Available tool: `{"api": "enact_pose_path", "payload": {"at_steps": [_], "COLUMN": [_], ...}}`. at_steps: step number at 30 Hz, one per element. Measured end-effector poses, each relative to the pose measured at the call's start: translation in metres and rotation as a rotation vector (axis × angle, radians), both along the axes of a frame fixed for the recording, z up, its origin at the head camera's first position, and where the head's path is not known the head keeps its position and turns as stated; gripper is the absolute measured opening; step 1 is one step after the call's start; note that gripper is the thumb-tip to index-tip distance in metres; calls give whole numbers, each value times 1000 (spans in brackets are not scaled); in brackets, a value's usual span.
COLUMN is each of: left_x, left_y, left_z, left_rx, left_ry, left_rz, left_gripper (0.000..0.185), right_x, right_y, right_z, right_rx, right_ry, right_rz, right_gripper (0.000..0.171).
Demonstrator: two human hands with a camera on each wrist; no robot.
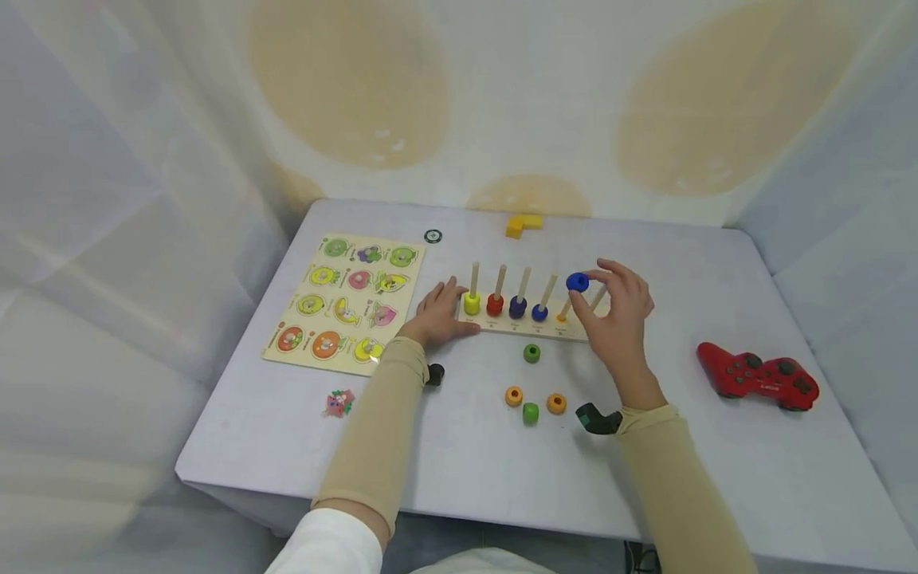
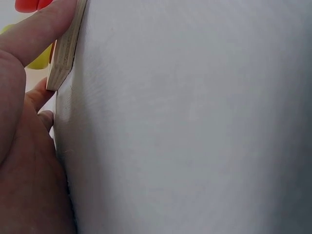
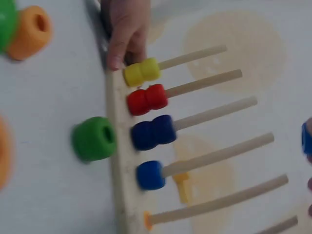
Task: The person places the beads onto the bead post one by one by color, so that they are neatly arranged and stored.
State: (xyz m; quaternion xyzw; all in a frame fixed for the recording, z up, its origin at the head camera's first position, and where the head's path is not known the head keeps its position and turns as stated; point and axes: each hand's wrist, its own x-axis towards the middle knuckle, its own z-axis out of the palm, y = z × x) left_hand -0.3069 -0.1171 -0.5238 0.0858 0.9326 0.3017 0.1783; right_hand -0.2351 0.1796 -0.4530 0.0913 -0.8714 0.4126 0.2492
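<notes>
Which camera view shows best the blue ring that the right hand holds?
The head view: the blue ring is whole, pinched by the right hand. The right wrist view shows only its edge; the left wrist view shows nothing.

A white table (image 1: 717,478) carries everything. A wooden peg board (image 1: 527,325) lies near its middle, used here as the landmark. Left of the board lies a fruit puzzle (image 1: 344,303). Behind the board, near the far edge, sit a yellow block (image 1: 523,225) and a small dark disc (image 1: 433,236). In front of the board lie a green ring (image 1: 531,353), then further forward two orange rings (image 1: 513,395) (image 1: 556,403) with a second green ring (image 1: 530,413) between them. Well to the board's right rests a red gamepad (image 1: 759,375). Front-left of it lies a small pink piece (image 1: 339,402).
</notes>
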Motion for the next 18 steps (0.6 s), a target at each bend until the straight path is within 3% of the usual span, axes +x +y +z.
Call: {"api": "enact_pose_path", "payload": {"at_steps": [6,18], "left_x": [2,0], "left_y": [2,-1], "left_z": [-3,-3], "left_rx": [-11,-9], "left_ry": [-11,7], "left_rz": [0,-1], "left_gripper": [87,87], "right_x": [-26,-27], "right_y": [-12,-20], "right_z": [12,15], "right_rx": [123,221], "right_ry": [-127,-201], "right_rz": [-53,-57], "right_gripper": [34,40]}}
